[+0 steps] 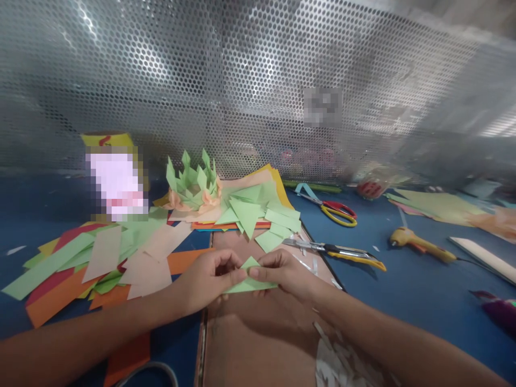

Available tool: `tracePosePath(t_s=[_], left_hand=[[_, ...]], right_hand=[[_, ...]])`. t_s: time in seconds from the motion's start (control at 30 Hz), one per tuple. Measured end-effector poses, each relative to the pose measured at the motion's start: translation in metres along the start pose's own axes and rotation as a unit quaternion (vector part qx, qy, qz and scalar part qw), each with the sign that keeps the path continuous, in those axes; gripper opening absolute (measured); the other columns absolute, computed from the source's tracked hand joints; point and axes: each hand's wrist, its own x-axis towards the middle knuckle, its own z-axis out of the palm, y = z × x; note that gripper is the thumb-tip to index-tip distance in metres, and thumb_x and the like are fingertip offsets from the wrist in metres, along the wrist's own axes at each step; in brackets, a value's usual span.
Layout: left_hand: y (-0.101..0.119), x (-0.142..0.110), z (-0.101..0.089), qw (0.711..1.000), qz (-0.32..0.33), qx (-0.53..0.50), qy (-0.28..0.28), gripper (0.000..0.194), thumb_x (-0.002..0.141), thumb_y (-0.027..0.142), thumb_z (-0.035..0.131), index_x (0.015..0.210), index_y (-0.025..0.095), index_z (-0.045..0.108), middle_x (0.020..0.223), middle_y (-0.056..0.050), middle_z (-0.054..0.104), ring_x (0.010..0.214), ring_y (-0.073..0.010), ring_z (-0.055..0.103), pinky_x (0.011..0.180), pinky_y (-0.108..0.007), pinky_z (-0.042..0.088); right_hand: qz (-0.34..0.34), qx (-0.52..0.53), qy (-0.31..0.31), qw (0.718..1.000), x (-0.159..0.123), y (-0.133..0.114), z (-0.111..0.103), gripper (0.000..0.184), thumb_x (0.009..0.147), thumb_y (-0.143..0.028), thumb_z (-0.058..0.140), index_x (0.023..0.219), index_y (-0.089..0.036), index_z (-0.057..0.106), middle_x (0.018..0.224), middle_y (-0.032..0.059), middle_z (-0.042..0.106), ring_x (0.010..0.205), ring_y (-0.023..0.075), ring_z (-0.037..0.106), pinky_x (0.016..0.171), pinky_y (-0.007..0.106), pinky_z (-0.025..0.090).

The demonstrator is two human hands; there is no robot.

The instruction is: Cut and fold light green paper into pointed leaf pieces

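Between both hands is a light green folded piece of paper (pixel 252 287), triangular, its point facing away from me. My left hand (pixel 215 277) pinches it near the middle with thumb and fingers. My right hand (pixel 284 271) pinches it from the other side, the two thumbs almost meeting. Beyond the hands lie several light green folded pieces (pixel 246 212) and small green rectangles (pixel 281 221) on a stack of coloured sheets (pixel 278 185). Left of these stands a paper crown-like ornament (pixel 191 180) with green spikes and peach parts around its base.
A brown board (pixel 250 344) lies under my hands on the blue table. Coloured paper strips (pixel 107 250) spread at left. Scissors (pixel 332 209), a utility knife (pixel 342 253) and a yellow glue gun (pixel 421 244) lie at right. White scraps (pixel 334 360) sit near front. Perforated metal (pixel 258 70) rises behind.
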Motion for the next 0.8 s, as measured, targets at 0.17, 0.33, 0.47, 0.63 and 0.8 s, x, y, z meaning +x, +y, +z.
tracePosePath(t_s=[0.17, 0.33, 0.47, 0.63, 0.8], left_hand=[[0.008, 0.001, -0.004, 0.999, 0.027, 0.044, 0.011, 0.024, 0.078, 0.040, 0.061, 0.084, 0.016, 0.058, 0.061, 0.006, 0.044, 0.051, -0.0081, 0.040, 0.045, -0.017, 0.035], [0.010, 0.003, -0.015, 0.997, 0.037, 0.049, -0.056, 0.029, 0.081, 0.041, 0.060, 0.093, 0.015, 0.060, 0.063, 0.004, 0.049, 0.054, -0.0089, 0.043, 0.049, -0.018, 0.035], [0.015, 0.001, -0.027, 0.990, 0.003, 0.032, -0.140, 0.040, 0.082, 0.044, 0.058, 0.111, 0.016, 0.054, 0.063, 0.005, 0.049, 0.048, -0.0075, 0.044, 0.044, -0.017, 0.035], [0.018, -0.002, -0.035, 0.984, 0.012, 0.019, -0.177, 0.048, 0.081, 0.038, 0.060, 0.124, 0.021, 0.045, 0.058, 0.009, 0.043, 0.043, -0.0064, 0.040, 0.041, -0.015, 0.030], [0.006, 0.004, -0.020, 0.995, 0.097, 0.001, -0.006, 0.033, 0.078, 0.045, 0.063, 0.096, 0.018, 0.054, 0.064, 0.007, 0.041, 0.054, -0.0083, 0.039, 0.050, -0.018, 0.033]], right_hand=[[0.000, 0.032, 0.002, 0.999, -0.002, -0.001, -0.001, 0.034, 0.070, -0.049, 0.070, 0.066, -0.015, 0.073, 0.057, 0.0014, 0.067, 0.048, 0.0087, 0.051, 0.049, 0.020, 0.039], [0.004, 0.031, -0.004, 1.000, -0.004, 0.000, 0.000, 0.035, 0.071, -0.049, 0.070, 0.064, -0.015, 0.071, 0.056, 0.0014, 0.067, 0.047, 0.0090, 0.053, 0.050, 0.020, 0.039], [0.005, 0.020, -0.004, 1.000, -0.007, -0.002, 0.005, 0.038, 0.071, -0.053, 0.069, 0.066, -0.015, 0.070, 0.052, -0.0002, 0.063, 0.044, 0.0081, 0.049, 0.047, 0.020, 0.036], [-0.022, -0.032, 0.013, 0.999, -0.010, -0.003, 0.006, 0.040, 0.075, -0.052, 0.065, 0.063, -0.014, 0.065, 0.050, -0.0017, 0.057, 0.046, 0.0073, 0.045, 0.046, 0.020, 0.030], [-0.052, -0.026, 0.043, 0.997, -0.007, -0.003, 0.009, 0.033, 0.075, -0.047, 0.067, 0.069, -0.016, 0.057, 0.057, -0.0049, 0.051, 0.050, 0.0067, 0.044, 0.046, 0.018, 0.032]])
